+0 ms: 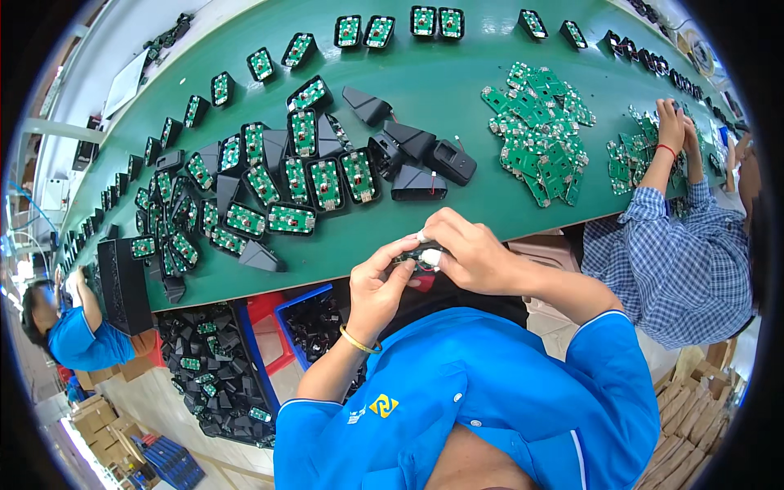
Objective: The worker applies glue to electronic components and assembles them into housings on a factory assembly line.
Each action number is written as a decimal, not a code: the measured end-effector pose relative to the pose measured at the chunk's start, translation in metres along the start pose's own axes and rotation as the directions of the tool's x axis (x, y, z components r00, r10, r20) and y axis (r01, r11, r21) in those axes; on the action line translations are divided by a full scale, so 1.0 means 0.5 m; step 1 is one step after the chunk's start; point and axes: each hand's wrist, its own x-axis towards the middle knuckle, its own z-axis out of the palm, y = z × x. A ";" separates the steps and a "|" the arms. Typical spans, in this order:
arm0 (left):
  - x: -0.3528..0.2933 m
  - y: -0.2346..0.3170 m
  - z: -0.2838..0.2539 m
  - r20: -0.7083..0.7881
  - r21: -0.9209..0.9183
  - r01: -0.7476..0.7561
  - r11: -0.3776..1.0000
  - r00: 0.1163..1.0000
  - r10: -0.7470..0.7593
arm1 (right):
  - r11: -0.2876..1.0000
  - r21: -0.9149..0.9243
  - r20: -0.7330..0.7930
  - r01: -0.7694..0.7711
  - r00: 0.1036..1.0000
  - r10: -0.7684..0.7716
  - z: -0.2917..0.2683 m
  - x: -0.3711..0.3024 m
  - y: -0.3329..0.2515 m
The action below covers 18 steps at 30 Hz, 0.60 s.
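Observation:
My left hand [376, 286] and my right hand [478, 255] meet just off the near edge of the green table [457, 77]. Between their fingertips is a small black plastic housing with a green circuit board [411, 258], mostly covered by the fingers. White finger covers [430, 258] show at the fingertips of my right hand. Straight beyond my hands, several black housings without visible boards [418, 184] lie on the table. To their left is a crowd of black housings with green boards [325, 184] set in them.
Loose green circuit boards [543, 155] are heaped right of centre. A curved row of housings with boards [347, 31] lines the far side. Below the table stand a bin of black housings [214, 371] and a blue bin [306, 322]. Co-workers sit at right [678, 253] and left [90, 327].

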 end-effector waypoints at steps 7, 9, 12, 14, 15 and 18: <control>-0.004 0.022 0.007 -0.084 -0.246 0.132 0.960 0.984 -0.157 | 0.764 -0.470 0.139 0.442 0.892 -0.431 -0.137 0.074 -0.242; -0.005 0.012 0.010 -0.099 -0.255 0.120 0.959 0.984 -0.149 | 0.795 -0.366 0.096 0.483 0.870 -0.484 -0.146 0.088 -0.267; -0.013 0.000 0.012 -0.105 -0.266 0.093 0.959 0.987 -0.125 | 0.821 -0.316 0.114 0.476 0.878 -0.465 -0.272 0.144 -0.068; -0.010 0.006 0.012 -0.100 -0.280 0.097 0.955 0.987 -0.129 | 0.836 -0.294 0.129 0.464 0.886 -0.446 -0.298 0.126 -0.058; -0.006 0.009 0.012 -0.080 -0.281 0.093 0.955 0.990 -0.120 | 0.842 -0.292 0.139 0.454 0.891 -0.432 -0.310 0.112 -0.063; -0.002 -0.006 0.008 -0.051 -0.282 0.088 0.955 0.993 -0.107 | 0.864 -0.254 0.175 0.435 0.899 -0.401 -0.343 0.073 -0.027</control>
